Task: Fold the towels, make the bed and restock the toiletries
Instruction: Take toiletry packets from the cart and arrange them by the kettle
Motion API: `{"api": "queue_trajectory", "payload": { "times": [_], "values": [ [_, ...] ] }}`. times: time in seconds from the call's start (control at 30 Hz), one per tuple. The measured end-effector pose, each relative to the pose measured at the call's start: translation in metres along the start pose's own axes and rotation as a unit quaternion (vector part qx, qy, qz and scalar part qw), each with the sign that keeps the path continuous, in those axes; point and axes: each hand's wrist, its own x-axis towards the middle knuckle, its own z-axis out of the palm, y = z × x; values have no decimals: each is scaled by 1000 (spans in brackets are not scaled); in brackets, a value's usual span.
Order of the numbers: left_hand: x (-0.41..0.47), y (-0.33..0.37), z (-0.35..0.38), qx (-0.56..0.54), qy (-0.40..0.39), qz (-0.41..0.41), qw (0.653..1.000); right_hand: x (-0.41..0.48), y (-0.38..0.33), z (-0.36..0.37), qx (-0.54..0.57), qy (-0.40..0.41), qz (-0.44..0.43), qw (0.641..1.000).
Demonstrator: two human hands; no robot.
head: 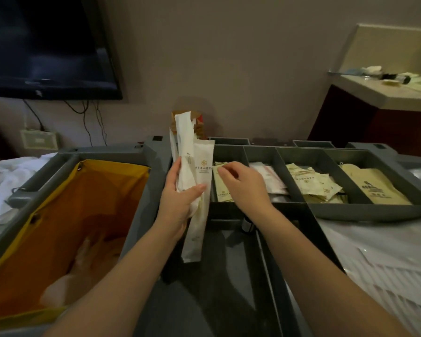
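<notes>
My left hand (180, 200) grips a bundle of long white toiletry packets (196, 166) upright, just left of the grey divided tray (306, 150) on the housekeeping cart. My right hand (243, 184) reaches into the tray's leftmost compartment, fingers curled over a small beige sachet (221, 181) and pinching its top edge. The other compartments hold pinkish-white packets (270, 177), several beige sachets (314, 186) and larger tan packets (372, 188).
A yellow laundry bag (66, 215) hangs open in the cart at left, white linen (5, 186) beyond it. A wall TV (46, 45) sits top left. A vanity counter (387, 93) with used toiletries stands at right. White bedding (387, 259) lies lower right.
</notes>
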Motion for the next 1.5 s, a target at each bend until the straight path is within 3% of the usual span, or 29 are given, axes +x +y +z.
{"api": "queue_trajectory", "payload": {
  "times": [0.13,0.23,0.43,0.57,0.7,0.9,1.1,1.3,1.43,1.5],
  "values": [
    [1,-1,-1,13,16,40,999,-1,-27,23,111,-69,52,990],
    [3,-1,-4,19,19,63,998,4,-30,35,175,-74,98,977],
    [13,6,-18,-15,71,33,997,35,-24,27,188,7,129,974],
    [21,6,-30,-38,107,3,994,74,-28,22,164,-8,151,975],
    [24,3,-36,-32,93,-7,995,113,-29,30,156,-3,166,974],
    [23,6,-35,47,83,33,995,115,-27,51,-17,-84,158,984],
    [20,6,-27,137,68,53,987,63,-39,63,145,-177,108,967],
    [16,5,-17,163,60,37,984,39,-38,68,212,-114,110,964],
    [14,3,-14,81,19,12,996,33,-39,70,205,-88,114,968],
    [13,3,-15,115,-2,13,993,32,-39,68,213,-84,123,966]
  ]
}}
